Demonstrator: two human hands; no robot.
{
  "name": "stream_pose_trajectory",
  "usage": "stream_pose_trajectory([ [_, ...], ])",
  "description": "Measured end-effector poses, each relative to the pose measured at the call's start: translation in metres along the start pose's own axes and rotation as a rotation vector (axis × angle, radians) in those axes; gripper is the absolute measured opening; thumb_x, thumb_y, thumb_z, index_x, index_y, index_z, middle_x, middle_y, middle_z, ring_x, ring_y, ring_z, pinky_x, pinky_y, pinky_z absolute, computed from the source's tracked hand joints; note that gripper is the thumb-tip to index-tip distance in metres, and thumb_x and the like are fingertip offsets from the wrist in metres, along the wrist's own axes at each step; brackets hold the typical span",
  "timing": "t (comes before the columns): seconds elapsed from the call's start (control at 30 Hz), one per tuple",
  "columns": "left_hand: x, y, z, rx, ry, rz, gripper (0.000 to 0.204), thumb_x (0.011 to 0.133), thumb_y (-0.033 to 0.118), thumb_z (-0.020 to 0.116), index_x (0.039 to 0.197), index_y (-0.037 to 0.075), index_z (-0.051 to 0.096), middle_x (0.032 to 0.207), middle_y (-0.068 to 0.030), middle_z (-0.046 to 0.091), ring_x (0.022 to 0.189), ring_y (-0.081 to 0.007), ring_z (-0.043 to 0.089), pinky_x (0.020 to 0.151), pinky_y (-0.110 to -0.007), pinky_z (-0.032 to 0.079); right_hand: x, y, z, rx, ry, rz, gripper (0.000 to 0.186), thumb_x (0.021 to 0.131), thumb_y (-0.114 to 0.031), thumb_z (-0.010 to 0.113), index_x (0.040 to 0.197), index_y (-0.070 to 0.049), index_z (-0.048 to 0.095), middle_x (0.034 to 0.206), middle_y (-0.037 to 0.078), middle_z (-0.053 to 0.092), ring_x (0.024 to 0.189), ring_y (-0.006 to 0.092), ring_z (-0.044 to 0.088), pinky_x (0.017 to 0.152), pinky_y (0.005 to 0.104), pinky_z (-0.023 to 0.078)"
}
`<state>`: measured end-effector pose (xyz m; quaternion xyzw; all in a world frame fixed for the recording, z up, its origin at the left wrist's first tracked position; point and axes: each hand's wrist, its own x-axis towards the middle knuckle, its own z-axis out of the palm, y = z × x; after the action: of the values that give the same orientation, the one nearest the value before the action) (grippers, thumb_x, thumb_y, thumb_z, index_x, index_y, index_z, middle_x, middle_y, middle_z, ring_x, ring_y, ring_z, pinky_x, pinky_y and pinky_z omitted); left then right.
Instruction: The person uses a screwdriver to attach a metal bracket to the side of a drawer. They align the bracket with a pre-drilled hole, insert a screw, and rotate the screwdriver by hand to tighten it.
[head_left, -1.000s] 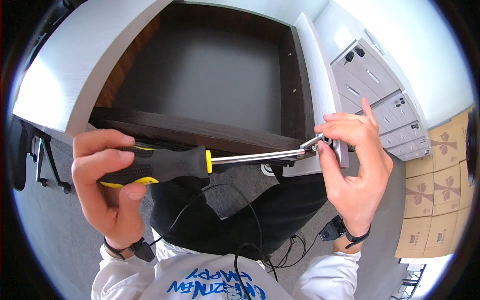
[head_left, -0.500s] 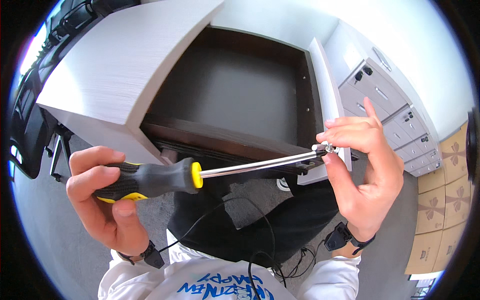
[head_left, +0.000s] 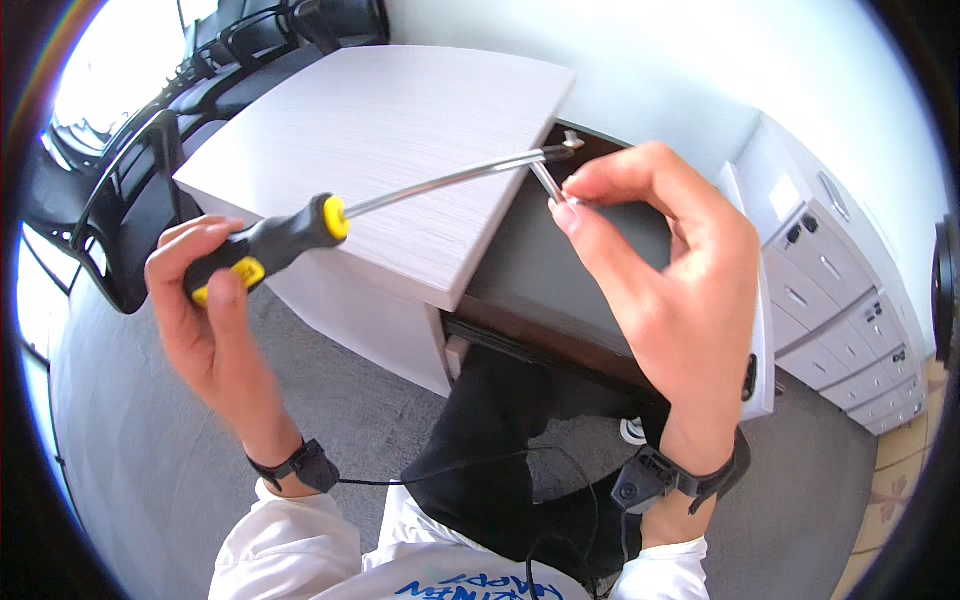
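My left hand (head_left: 205, 310) is closed around the black and yellow handle of a screwdriver (head_left: 435, 187), whose long steel shaft slants up to the right. Thumb and forefinger of my right hand (head_left: 690, 270) pinch one end of a slim silver metal rod (head_left: 547, 182). The rod's other end meets the shaft near the screwdriver's tip. At that tip sits a small silver fitting (head_left: 573, 140); whether it is joined to the rod I cannot tell. Both hands are raised above a pale wood-grain cabinet (head_left: 400, 150) and its pulled-out dark drawer (head_left: 560, 290).
Black chairs (head_left: 150, 190) stand at the left and back left. Pale drawer cabinets (head_left: 825, 270) with keys in their locks line the right wall. Cardboard boxes (head_left: 890, 500) are at the far right. A thin black cable (head_left: 480, 462) hangs between my wrists across my lap.
The view has shifted, showing more cabinet top. Both hands and the screwdriver are raised. My right fingers have moved from the fitting at the tip to the slim rod beside it.
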<state>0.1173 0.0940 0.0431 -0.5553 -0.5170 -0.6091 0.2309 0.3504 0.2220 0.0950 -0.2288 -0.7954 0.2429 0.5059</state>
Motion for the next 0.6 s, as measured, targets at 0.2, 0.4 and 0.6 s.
stream_pose_trajectory([
  [0.2, 0.012, -0.030, -0.005, 0.091, 0.074, -0.140, 0.015, 0.093, 0.012, 0.051, 0.104, 0.005, 0.057, 0.102, -0.0062, 0.057, 0.093, -0.0117, 0.053, 0.084, -0.023, 0.041, 0.035, 0.020, 0.048, -0.176, -0.070, -0.004, 0.009, 0.078, -0.005, 0.066, 0.083, 0.001, 0.063, 0.078, 0.008, 0.067, 0.076, 0.0171, 0.064, 0.075, 0.0263, 0.046],
  [0.4, 0.016, -0.051, -0.012, 0.109, 0.127, -0.157, 0.014, 0.092, 0.014, 0.054, 0.103, 0.006, 0.058, 0.098, -0.0035, 0.056, 0.088, -0.0085, 0.051, 0.076, -0.021, 0.041, 0.047, 0.030, 0.070, -0.256, -0.068, -0.118, 0.011, 0.077, -0.008, 0.068, 0.083, 0.001, 0.063, 0.078, 0.013, 0.065, 0.071, 0.0251, 0.062, 0.069, 0.0337, 0.049],
  [0.6, 0.011, -0.058, -0.011, 0.132, 0.100, -0.198, 0.014, 0.094, 0.012, 0.049, 0.103, 0.004, 0.056, 0.102, -0.0072, 0.059, 0.097, -0.0126, 0.054, 0.088, -0.026, 0.041, 0.048, 0.030, 0.070, -0.195, -0.122, -0.058, 0.014, 0.078, -0.009, 0.068, 0.087, 0.000, 0.064, 0.079, 0.012, 0.065, 0.073, 0.0241, 0.062, 0.072, 0.0340, 0.049],
])
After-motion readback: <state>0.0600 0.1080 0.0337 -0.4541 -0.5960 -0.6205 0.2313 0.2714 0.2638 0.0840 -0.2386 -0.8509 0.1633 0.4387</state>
